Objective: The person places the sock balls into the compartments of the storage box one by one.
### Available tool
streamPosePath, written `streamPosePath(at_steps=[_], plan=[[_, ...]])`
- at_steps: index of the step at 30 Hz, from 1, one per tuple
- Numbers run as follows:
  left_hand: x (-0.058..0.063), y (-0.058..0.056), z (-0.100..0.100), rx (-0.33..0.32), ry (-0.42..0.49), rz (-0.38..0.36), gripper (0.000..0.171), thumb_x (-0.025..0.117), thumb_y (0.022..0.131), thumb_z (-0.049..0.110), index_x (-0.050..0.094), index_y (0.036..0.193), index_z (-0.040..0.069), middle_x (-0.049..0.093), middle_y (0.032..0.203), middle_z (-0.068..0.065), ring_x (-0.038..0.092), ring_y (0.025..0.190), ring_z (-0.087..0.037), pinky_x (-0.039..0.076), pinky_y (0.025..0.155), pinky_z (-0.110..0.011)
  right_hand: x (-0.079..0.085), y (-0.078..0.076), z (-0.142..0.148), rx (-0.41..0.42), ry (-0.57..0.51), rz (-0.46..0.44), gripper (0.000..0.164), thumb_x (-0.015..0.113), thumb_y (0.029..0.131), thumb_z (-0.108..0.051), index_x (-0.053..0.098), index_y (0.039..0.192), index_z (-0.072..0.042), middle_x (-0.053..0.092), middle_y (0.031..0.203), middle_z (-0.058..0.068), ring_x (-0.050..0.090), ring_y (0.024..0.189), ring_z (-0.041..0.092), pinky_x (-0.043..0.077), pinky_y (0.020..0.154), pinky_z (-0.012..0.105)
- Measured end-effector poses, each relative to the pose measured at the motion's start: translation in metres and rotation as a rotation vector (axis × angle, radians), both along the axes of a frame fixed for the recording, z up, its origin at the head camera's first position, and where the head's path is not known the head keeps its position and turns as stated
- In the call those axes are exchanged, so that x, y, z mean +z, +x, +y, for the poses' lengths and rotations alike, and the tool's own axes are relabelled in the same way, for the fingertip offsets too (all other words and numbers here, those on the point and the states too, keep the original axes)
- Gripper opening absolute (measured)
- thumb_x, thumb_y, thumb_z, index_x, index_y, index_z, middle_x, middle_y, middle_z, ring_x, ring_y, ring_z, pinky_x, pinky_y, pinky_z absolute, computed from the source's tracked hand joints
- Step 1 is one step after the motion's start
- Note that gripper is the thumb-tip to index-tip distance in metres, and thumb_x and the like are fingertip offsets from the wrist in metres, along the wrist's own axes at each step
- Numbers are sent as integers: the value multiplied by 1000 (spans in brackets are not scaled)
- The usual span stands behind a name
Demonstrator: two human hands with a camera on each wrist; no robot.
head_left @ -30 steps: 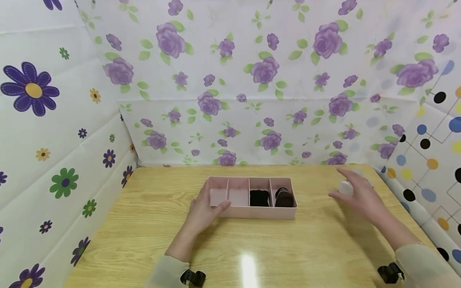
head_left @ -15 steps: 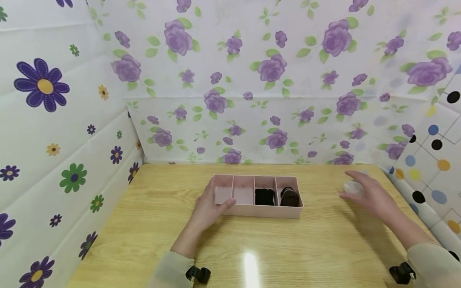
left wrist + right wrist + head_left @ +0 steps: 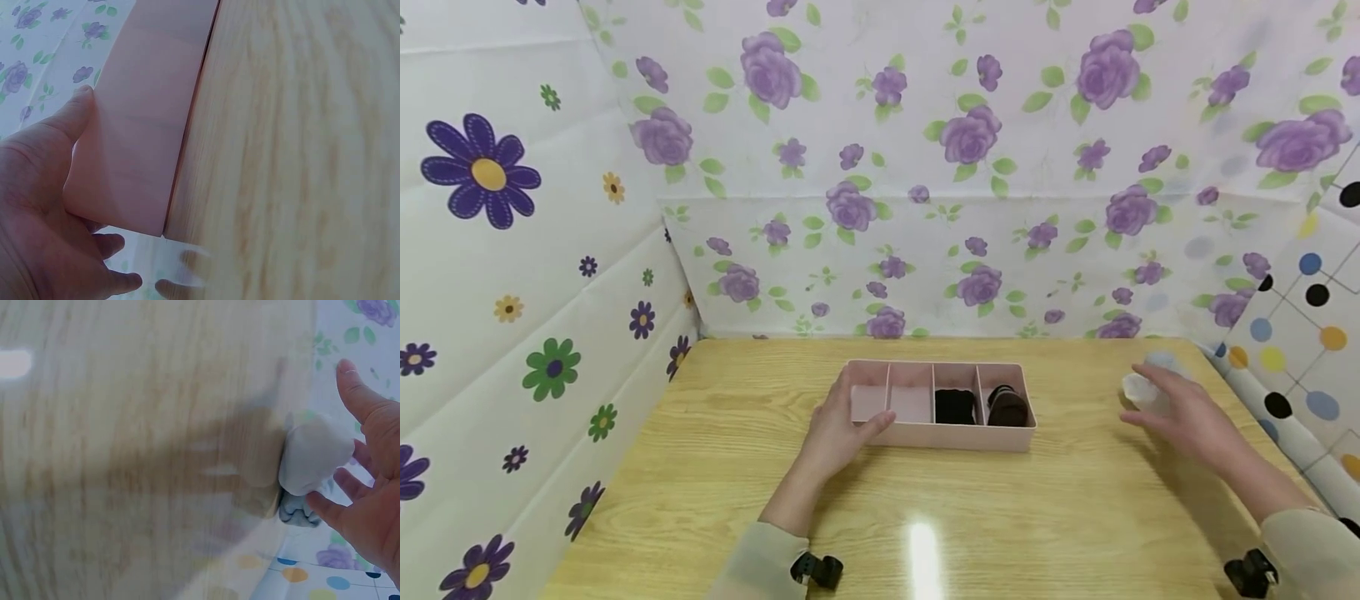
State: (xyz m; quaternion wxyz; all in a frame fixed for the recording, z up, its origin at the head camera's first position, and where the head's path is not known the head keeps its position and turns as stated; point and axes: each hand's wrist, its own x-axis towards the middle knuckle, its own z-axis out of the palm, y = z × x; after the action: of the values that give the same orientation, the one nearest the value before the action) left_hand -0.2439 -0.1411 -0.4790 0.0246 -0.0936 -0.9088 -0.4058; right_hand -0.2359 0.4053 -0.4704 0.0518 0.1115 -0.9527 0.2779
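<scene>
A pink box (image 3: 955, 437) with four side-by-side compartments stands on the wooden table. Black folded cloth (image 3: 955, 407) and a dark brown rolled sock (image 3: 1006, 407) fill its two right compartments; the two left ones show bare floors. My left hand (image 3: 838, 429) grips the box's left end, thumb over the front rim. At the table's right, my right hand (image 3: 1187, 421) spreads thumb and fingers around a white rolled bundle (image 3: 315, 453), perhaps a sock, with the thumb apart from it. A grey-blue bunched cloth (image 3: 299, 510) lies right beside the white bundle, partly hidden behind it.
The wooden table (image 3: 760, 467) meets a flowered cloth wall (image 3: 925, 250) at the back. Patterned cloth also hangs along the left and right sides. A bright light reflection falls on the table near the front.
The head view has shifted slightly. My right hand has drawn a little to the right relative to the white bundle. My left hand keeps its hold on the box.
</scene>
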Motion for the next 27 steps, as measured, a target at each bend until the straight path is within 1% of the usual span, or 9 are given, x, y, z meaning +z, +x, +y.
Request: streamPosePath(at_steps=[6,9,13,16,18,21,24,25,27], plan=[[-2,0,-1,2,3,6,117,78,100,59,11,177,2,22,179,-25,31,161,-48,12,130,-73,-2,-2,1,1,45,12,92,87,98,-37,41,165,6,38,163,43,36,143,70,38,102,85],[-2,-1,-1,3,2,11,117,78,100,60,11,177,2,22,179,-25,32,160,-49,14,129,-73,-4,-4,2,7,55,9,90,87,99,-37,43,164,7,37,163,43,34,144,70,34,105,86],[-2,-1,0,1,9,8,118,79,99,59,11,177,3,23,179,-25,32,160,-49,15,129,-73,-7,-4,4,13,65,21,90,89,97,-33,44,163,8,40,161,44,37,140,71,35,105,87],[-1,-2,0,-2,24,4,118,80,99,57,11,177,3,23,179,-25,31,160,-50,17,129,-73,-8,-3,3,17,81,41,91,92,94,-31,45,162,7,44,158,43,42,135,71,42,99,84],[-1,-1,1,-1,34,7,117,81,99,56,12,177,3,23,179,-25,30,160,-51,20,127,-75,-8,-2,2,25,87,40,93,93,93,-29,44,163,7,45,157,43,43,133,70,43,97,83],[-1,-1,1,6,37,-7,117,81,99,56,11,177,4,22,180,-24,29,160,-53,25,125,-75,-8,-1,1,36,99,39,95,95,91,-27,44,163,6,51,152,40,55,119,60,53,87,71],[-2,-1,0,9,28,-17,117,81,99,56,11,177,4,21,180,-24,29,160,-53,27,125,-74,-7,1,0,43,102,4,97,95,91,-24,40,166,6,47,153,41,61,112,50,56,82,59],[-2,-2,0,9,27,-17,117,81,99,55,10,177,4,21,180,-24,29,160,-53,27,125,-73,-7,1,1,45,96,-10,98,94,92,-23,39,166,6,44,153,42,63,111,50,58,82,58],[-2,-2,0,8,27,-14,117,81,99,55,10,178,5,21,180,-24,29,160,-52,27,126,-73,-6,1,1,41,86,-41,98,92,94,-25,36,168,5,36,158,43,62,117,57,59,87,65]])
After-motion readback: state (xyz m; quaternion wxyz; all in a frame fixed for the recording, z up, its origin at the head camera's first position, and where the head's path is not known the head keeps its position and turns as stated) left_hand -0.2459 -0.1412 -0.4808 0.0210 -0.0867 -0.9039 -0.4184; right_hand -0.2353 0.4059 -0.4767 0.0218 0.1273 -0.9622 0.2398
